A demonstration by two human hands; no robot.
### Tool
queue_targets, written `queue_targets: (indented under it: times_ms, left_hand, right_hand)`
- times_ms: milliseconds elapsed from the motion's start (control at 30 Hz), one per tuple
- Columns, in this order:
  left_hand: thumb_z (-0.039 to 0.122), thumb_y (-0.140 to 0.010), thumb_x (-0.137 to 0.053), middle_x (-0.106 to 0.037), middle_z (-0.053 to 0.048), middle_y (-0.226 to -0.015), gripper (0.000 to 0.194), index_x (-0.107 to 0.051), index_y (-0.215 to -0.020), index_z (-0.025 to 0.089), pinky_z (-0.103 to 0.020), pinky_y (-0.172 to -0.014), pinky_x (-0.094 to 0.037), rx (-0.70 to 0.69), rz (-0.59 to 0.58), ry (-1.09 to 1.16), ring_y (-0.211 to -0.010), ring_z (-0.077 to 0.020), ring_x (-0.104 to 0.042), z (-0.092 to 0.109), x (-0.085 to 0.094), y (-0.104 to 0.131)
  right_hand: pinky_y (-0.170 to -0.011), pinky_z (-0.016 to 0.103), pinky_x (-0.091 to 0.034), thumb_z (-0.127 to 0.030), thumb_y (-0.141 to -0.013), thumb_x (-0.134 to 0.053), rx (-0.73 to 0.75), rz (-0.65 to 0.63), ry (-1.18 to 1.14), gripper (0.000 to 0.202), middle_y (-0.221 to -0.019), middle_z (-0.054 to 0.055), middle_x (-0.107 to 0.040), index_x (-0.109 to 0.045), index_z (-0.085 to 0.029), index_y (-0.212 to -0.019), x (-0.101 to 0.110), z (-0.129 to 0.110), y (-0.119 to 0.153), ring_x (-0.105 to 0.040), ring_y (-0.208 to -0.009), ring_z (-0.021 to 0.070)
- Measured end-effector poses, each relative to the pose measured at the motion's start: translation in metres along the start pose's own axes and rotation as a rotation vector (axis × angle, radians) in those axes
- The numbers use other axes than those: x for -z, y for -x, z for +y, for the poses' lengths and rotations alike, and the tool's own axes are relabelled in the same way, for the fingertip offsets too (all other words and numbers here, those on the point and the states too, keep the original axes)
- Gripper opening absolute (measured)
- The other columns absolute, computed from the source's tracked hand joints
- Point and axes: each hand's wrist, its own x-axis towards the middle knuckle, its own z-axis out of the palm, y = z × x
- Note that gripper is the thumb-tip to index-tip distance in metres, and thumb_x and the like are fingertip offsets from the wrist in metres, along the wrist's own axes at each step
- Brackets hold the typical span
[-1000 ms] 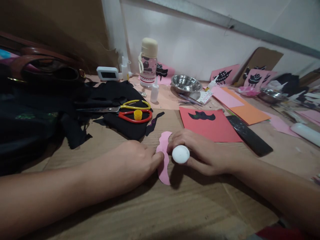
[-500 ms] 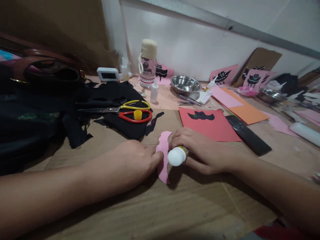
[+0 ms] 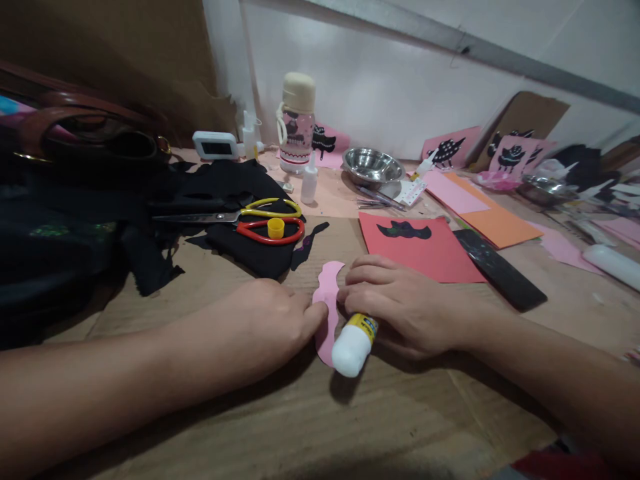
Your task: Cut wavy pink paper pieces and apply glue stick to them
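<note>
A pink paper cutout (image 3: 329, 283) with a wavy edge lies on the cardboard surface. My left hand (image 3: 277, 317) has its fingers curled at the cutout's left edge, thumb pressed on the paper. On the other side, my right hand (image 3: 405, 303) is closed around a glue stick (image 3: 353, 348), white with a yellow label. The stick's wide white end points toward me, over the lower part of the cutout; its far end is hidden by my fingers. Behind that hand is a red paper sheet (image 3: 430, 260) bearing a dark bat-like shape (image 3: 403, 231).
Red-and-yellow-handled scissors (image 3: 230, 218) and a yellow cap (image 3: 275, 228) rest on black fabric (image 3: 270, 260). Farther back stand a water bottle (image 3: 297, 133), a small squeeze bottle (image 3: 309, 183) and a metal bowl (image 3: 373, 167). A black strip (image 3: 500, 273) lies right of the red sheet.
The glue stick has tilted, its white end moving down and toward me, and more of its yellow label shows. My left hand stays in place on the cutout.
</note>
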Motion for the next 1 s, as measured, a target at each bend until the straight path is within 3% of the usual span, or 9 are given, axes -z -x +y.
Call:
queue_targets:
  times_ms: [167,300,600,767,900,1000]
  left_hand:
    - [0.005,-0.096,-0.044,-0.070,-0.005,-0.076,0.021,-0.060,-0.093,0.018,-0.032,-0.051,-0.039,-0.035,-0.062,-0.069,-0.056,-0.0206,-0.061,0.0002,0.0008,-0.0012]
    - [0.005,-0.095,-0.048,-0.070,-0.004,-0.077,0.019,-0.061,-0.093,0.018,-0.033,-0.051,-0.035,-0.038,-0.033,-0.068,-0.056,-0.0204,-0.059,0.0002,0.0008,-0.0001]
    - [0.004,-0.094,-0.046,-0.067,-0.002,-0.074,0.021,-0.060,-0.090,0.019,-0.034,-0.053,-0.031,-0.053,0.068,-0.054,-0.054,-0.0189,-0.054,-0.0015,-0.0032,0.0005]
    - [0.003,-0.093,-0.048,-0.068,-0.002,-0.072,0.020,-0.060,-0.089,0.019,-0.033,-0.051,-0.032,-0.039,0.018,-0.054,-0.053,-0.0194,-0.058,-0.0011,-0.0020,-0.0003]
    - [0.005,-0.094,-0.048,-0.070,-0.004,-0.074,0.018,-0.060,-0.091,0.018,-0.033,-0.050,-0.034,-0.035,-0.036,-0.053,-0.055,-0.0207,-0.061,-0.0005,-0.0005,-0.0003]
    - [0.004,-0.094,-0.047,-0.070,-0.004,-0.075,0.020,-0.062,-0.095,0.017,-0.033,-0.051,-0.034,-0.041,-0.032,-0.063,-0.056,-0.0202,-0.061,-0.0001,0.0001,-0.0005]
  right_hand:
    - [-0.105,0.047,-0.047,-0.017,-0.096,-0.056,0.038,-0.013,0.114,0.017,-0.099,0.014,-0.075,-0.071,-0.011,-0.101,-0.0012,-0.0016,0.0009,-0.062,-0.102,0.0314]
    - [-0.101,0.047,-0.049,-0.018,-0.097,-0.055,0.038,0.006,0.129,0.018,-0.098,0.014,-0.075,-0.071,-0.012,-0.099,-0.0019,0.0016,0.0029,-0.062,-0.102,0.0316]
    - [-0.109,0.044,-0.043,-0.020,-0.101,-0.054,0.125,0.040,0.188,0.018,-0.100,0.013,-0.076,-0.070,-0.012,-0.101,-0.0038,0.0030,0.0013,-0.065,-0.099,0.0288]
    - [-0.110,0.046,-0.043,-0.019,-0.101,-0.052,0.131,0.018,0.212,0.018,-0.099,0.013,-0.075,-0.069,-0.013,-0.103,-0.0042,0.0026,0.0013,-0.066,-0.099,0.0292]
    - [-0.108,0.048,-0.045,-0.015,-0.097,-0.053,0.095,0.019,0.185,0.015,-0.095,0.013,-0.074,-0.068,-0.014,-0.099,-0.0036,0.0015,0.0012,-0.065,-0.099,0.0298]
    - [-0.094,0.044,-0.053,-0.013,-0.092,-0.056,-0.012,0.110,0.069,0.013,-0.097,0.013,-0.074,-0.066,-0.015,-0.101,0.0011,-0.0004,0.0020,-0.065,-0.097,0.0288]
